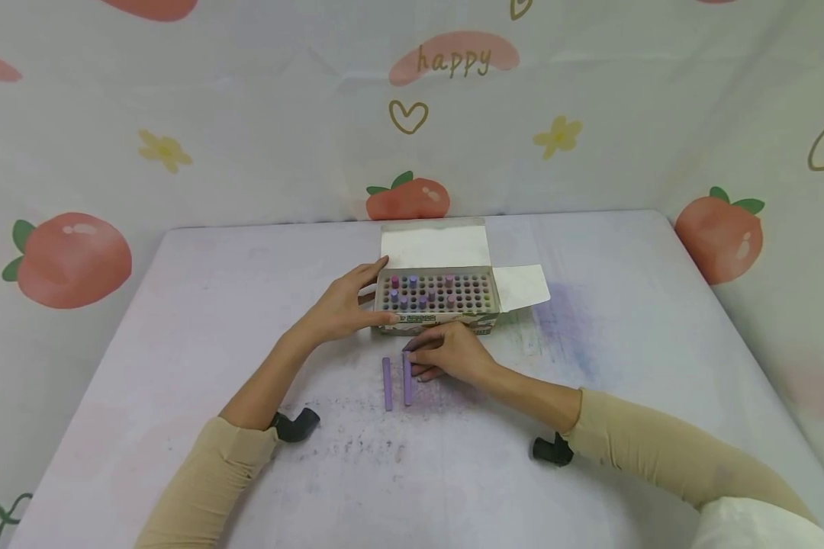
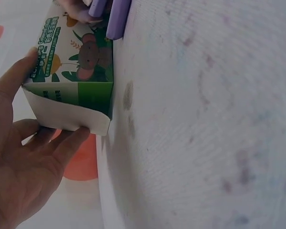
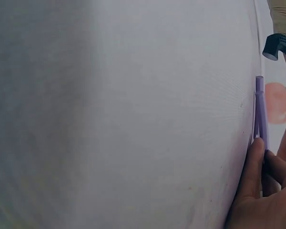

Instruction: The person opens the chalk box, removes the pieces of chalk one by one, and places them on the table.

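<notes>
My left hand (image 1: 339, 309) holds the left end of an open cardboard box (image 2: 66, 52), thumb at the front and fingers round the end. In the left wrist view, fingertips touch its white end flap (image 2: 71, 114). Several purple and pink chalk sticks (image 1: 422, 302) stand in the holes of the box's grid. Just in front, my right hand (image 1: 456, 354) pinches a purple chalk stick (image 1: 407, 381) near its far end. A second purple chalk stick (image 1: 387, 385) lies to its left on the table, roughly parallel.
The box's lid (image 1: 436, 245) stands raised at the back, and a side flap (image 1: 522, 286) sticks out right. Purple and blue smudges (image 1: 566, 324) mark the white table (image 1: 625, 274). A printed cloth (image 1: 281, 114) hangs behind it. Black wrist devices (image 1: 295, 425) sit under both forearms.
</notes>
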Motion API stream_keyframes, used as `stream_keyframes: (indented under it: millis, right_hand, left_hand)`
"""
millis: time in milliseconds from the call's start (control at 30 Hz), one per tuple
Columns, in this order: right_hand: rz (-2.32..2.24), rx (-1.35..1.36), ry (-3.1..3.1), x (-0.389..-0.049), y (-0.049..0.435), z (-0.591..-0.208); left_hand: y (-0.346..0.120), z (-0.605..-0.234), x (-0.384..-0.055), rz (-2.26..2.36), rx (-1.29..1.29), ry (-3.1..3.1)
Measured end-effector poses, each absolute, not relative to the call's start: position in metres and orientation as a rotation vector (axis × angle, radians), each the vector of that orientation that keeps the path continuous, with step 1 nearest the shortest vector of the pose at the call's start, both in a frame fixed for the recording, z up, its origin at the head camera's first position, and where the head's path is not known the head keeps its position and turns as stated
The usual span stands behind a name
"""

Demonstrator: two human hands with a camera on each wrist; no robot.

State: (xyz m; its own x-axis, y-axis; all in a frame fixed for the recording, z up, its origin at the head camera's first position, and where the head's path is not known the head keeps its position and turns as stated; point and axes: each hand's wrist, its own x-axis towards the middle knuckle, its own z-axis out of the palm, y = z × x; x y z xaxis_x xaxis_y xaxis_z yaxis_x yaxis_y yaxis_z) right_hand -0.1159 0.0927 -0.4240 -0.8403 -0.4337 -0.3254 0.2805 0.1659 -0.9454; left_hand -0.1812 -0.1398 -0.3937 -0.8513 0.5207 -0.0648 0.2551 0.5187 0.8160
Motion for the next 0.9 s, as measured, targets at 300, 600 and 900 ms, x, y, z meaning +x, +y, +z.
stream_keyframes:
  millis: [300,600,900]
  right_hand:
    - [-1.680,-0.151,1.959,-0.115,0.092,-0.422]
    - [-1.664,-0.192,1.959,-0.114,0.092,-0.420]
    - [-1.681,-0.344,2.021,-0.115,0.098,-0.413]
  left_hand:
    - [-0.139,-0.394,-0.181,1.231,0.635,2.475]
    - [-0.140,-0.394,-0.181,1.245,0.628,2.469]
    - [-0.140,-0.396,-0.182,1.273,0.639,2.451]
